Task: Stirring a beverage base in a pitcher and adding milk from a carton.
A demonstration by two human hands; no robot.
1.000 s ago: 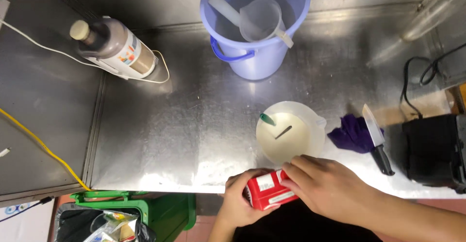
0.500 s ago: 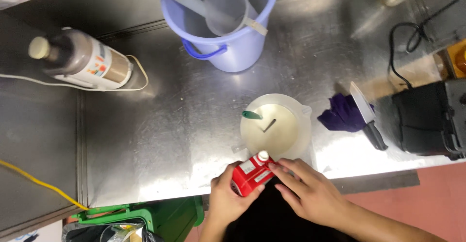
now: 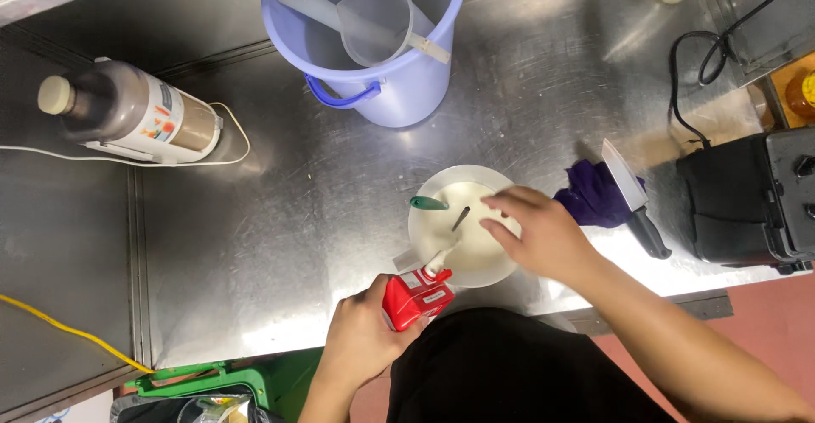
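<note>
At the near edge of the steel counter [image 3: 280, 219], the left hand [image 3: 361, 338] was wrapped around a small red carton [image 3: 414, 296], fingers pressed against its sides, and tipped it so its white spout pointed into a white jug [image 3: 463, 224]. A pale stream ran from the spout into the jug, which already held creamy liquid. That tilt looked chosen to keep the pour inside the rim. The right hand [image 3: 539, 236] lay over the far side of the jug, fingers loosely curled on or just above its rim, probably steadying it; whether it actually gripped the rim or held something small could not be told. A green-handled utensil [image 3: 429, 203] leaned in the jug, its lower end sunk in the liquid and out of sight.

Just beside the jug on the right sat a crumpled purple cloth [image 3: 594, 198] with a black-handled knife [image 3: 632, 198] resting across it, blade away from the person. Farther right stood a black appliance [image 3: 747, 202], cut off by the frame edge, with a black cable [image 3: 705, 58] looping behind it. At the back stood a blue bucket [image 3: 407, 84] holding a clear scoop [image 3: 378, 20]. To the left lay a brown bottle [image 3: 127, 113] on its side, a white cord [image 3: 233, 134] curving around it. Below the counter, a green bin [image 3: 238, 380] showed only in part, and the person's dark clothing hid the floor beneath the hands.
</note>
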